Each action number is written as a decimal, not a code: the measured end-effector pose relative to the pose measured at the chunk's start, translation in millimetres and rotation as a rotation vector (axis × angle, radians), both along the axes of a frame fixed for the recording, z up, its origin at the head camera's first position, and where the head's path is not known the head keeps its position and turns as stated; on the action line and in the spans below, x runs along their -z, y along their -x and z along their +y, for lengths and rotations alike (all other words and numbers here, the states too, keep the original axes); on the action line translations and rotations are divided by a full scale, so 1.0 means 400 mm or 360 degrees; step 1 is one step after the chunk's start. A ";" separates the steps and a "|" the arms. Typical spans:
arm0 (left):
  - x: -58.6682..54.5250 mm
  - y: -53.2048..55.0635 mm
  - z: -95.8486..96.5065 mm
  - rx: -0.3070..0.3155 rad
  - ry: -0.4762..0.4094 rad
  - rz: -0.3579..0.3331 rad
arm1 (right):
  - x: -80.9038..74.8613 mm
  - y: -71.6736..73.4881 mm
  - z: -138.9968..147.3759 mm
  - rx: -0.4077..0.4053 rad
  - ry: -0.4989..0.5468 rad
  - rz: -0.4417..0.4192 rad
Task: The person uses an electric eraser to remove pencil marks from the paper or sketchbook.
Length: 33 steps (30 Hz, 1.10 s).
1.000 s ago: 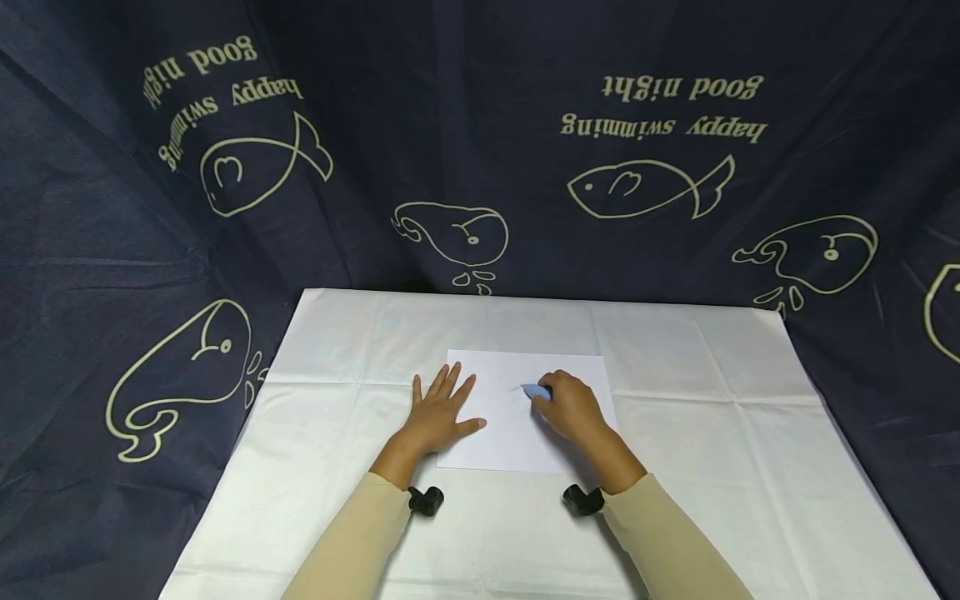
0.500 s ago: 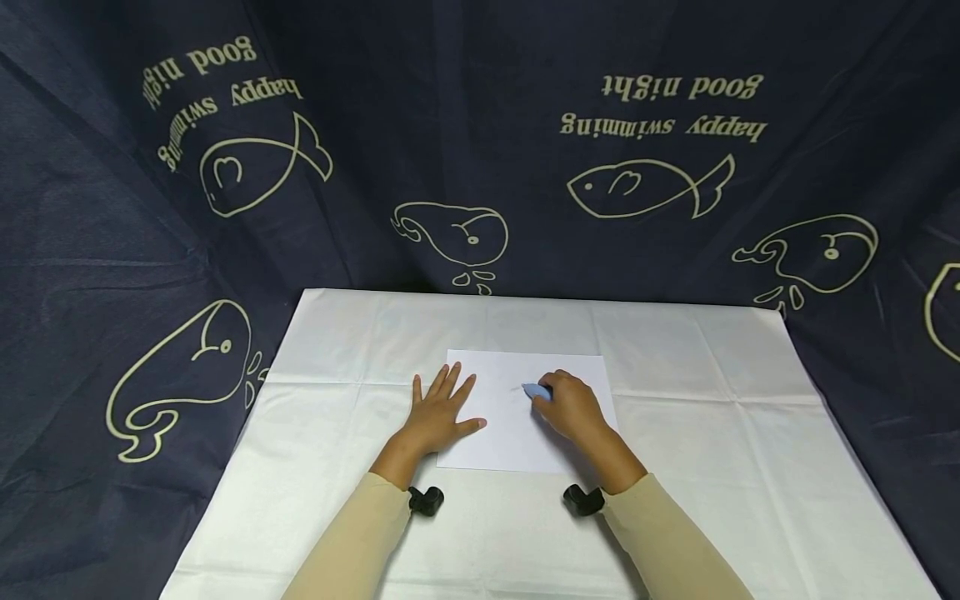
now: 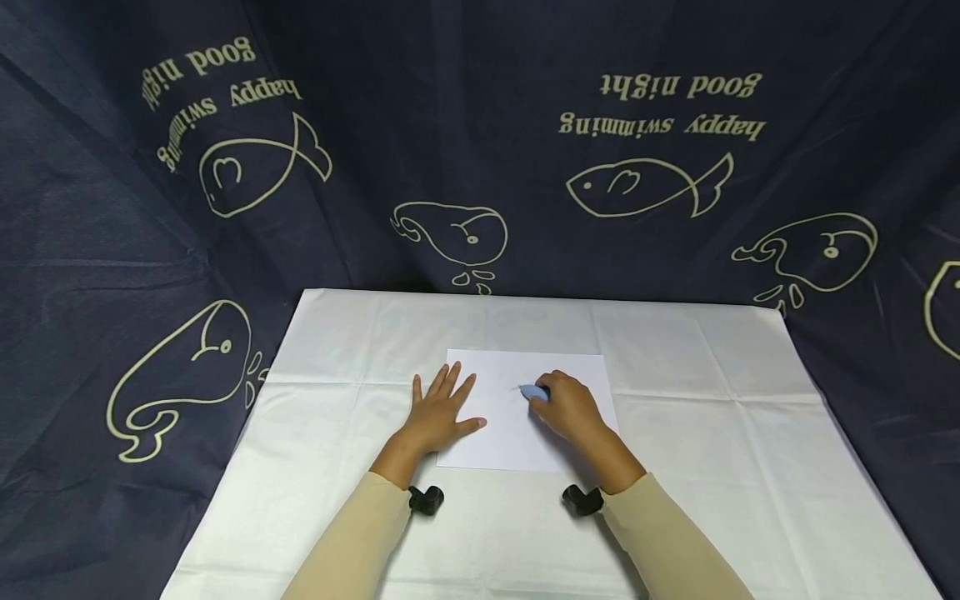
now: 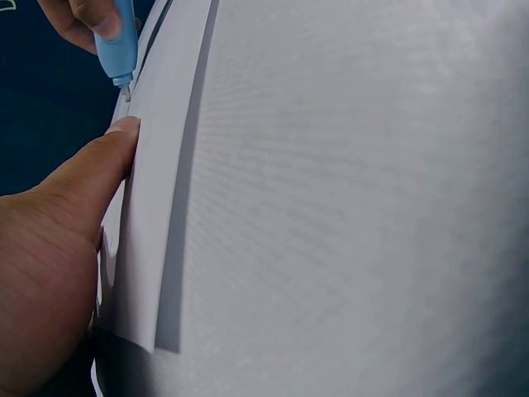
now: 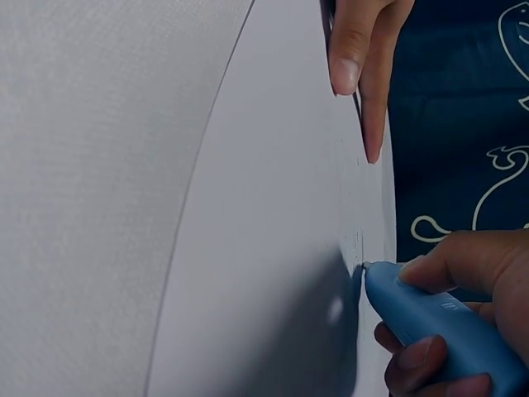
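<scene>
On the white tablecloth lies a sheet of white paper (image 3: 498,446). My left hand (image 3: 435,421) rests flat on its left side, fingers spread and thumb on the sheet. My right hand (image 3: 572,407) grips a thick, tapered blue electric eraser (image 5: 438,322), thumb on top and fingers curled beneath. Its narrow tip is right at the paper, near the middle of the sheet. Faint grey marks (image 3: 514,388) and small specks show beside the tip. In the left wrist view the eraser (image 4: 117,50) points toward my left thumb (image 4: 103,157).
White creased cloth (image 3: 697,500) covers the table around the sheet. Behind it hangs a dark blue curtain (image 3: 525,258) with fish and whale drawings. Black wrist cameras (image 3: 426,501) stick out from both sleeves.
My right hand with the electric eraser has shifted slightly left across the paper in the last half second. The left hand and the sheet stay in place.
</scene>
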<state>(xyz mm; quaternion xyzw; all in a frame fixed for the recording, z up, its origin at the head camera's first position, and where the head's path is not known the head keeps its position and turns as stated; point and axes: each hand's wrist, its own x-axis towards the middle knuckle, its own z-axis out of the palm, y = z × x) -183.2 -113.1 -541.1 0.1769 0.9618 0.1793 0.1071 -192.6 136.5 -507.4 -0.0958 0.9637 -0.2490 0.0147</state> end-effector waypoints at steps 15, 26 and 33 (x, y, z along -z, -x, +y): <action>-0.002 0.001 -0.001 0.0004 0.0002 0.0010 | 0.000 0.001 0.000 -0.0033 -0.0011 -0.0019; -0.002 0.001 -0.001 0.0004 -0.0007 0.0006 | -0.002 -0.002 -0.001 -0.0023 -0.0020 -0.0014; 0.001 0.002 -0.001 0.0002 -0.0013 0.0000 | -0.003 -0.004 0.001 0.0021 -0.0004 -0.0021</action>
